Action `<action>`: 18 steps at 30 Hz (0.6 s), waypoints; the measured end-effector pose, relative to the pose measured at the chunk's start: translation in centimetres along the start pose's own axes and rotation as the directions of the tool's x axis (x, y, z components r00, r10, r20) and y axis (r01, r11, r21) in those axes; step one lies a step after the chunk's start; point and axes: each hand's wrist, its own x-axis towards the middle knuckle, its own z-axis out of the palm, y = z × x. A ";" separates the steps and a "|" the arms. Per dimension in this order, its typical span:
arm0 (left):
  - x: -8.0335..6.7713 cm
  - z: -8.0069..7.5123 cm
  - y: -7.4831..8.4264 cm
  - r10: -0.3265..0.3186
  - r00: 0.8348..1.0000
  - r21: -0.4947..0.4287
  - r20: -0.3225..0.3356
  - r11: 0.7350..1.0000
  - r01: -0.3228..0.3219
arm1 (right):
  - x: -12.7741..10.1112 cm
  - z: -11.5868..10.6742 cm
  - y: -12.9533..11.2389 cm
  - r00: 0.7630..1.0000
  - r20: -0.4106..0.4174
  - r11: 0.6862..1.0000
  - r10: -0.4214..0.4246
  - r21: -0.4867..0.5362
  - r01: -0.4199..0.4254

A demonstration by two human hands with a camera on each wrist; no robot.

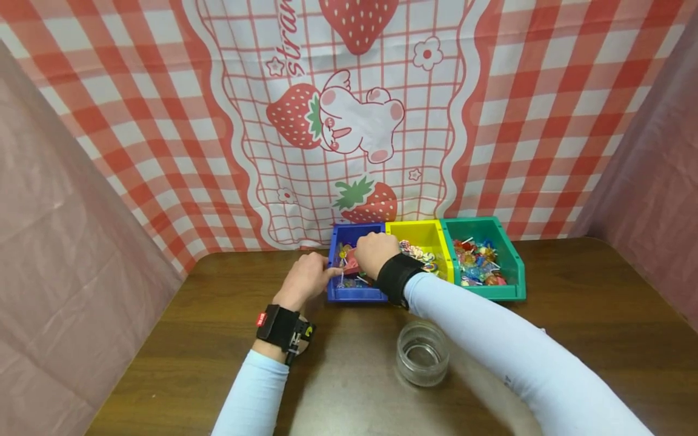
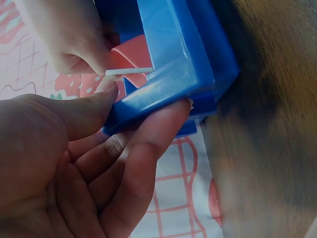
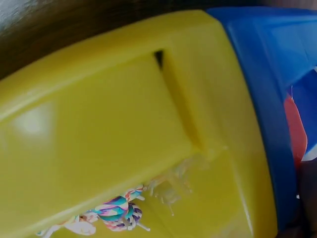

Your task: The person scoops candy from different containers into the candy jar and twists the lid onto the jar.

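My left hand [image 1: 305, 278] is at the left side of the blue bin [image 1: 357, 295]. The left wrist view shows its thumb over the bin's rim and its fingers against the outer wall. Over the blue bin, my right hand [image 1: 376, 251] grips a pink scoop [image 1: 351, 261], whose handle is hidden in the fist. Wrapped candies and lollipops [image 1: 345, 249] lie around the scoop. A white lollipop stick [image 2: 129, 71] points at the left thumb, close to its tip. In the right wrist view the scoop [image 3: 295, 130] shows as a red strip beyond the blue wall.
A yellow bin [image 1: 448, 261] of swirled lollipops joins the blue one, then a green bin [image 1: 515, 266] with wrapped candies. A clear glass jar [image 1: 422, 357] stands in front, beside the right forearm. A checked strawberry cloth [image 1: 360, 121] hangs behind the bins.
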 end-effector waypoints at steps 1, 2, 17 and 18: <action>0.0 0.0 0.0 0.001 1.000 0.002 0.002 1.000 -0.001 | 0.1 0.0 0.0 1.000 0.002 1.000 -0.003 0.005 0.003; 0.0 0.0 0.0 -0.001 1.000 0.000 0.004 1.000 0.001 | 0.1 0.1 0.0 1.000 0.000 1.000 -0.008 0.009 0.008; 0.0 0.0 -0.1 -0.006 1.000 -0.005 0.022 1.000 0.006 | 0.6 -0.5 1.8 0.996 0.087 0.995 0.000 0.103 -0.009; 0.0 0.1 -0.1 -0.006 1.000 -0.007 0.023 1.000 0.006 | 0.6 -0.5 1.9 0.996 0.087 0.994 0.005 0.112 -0.014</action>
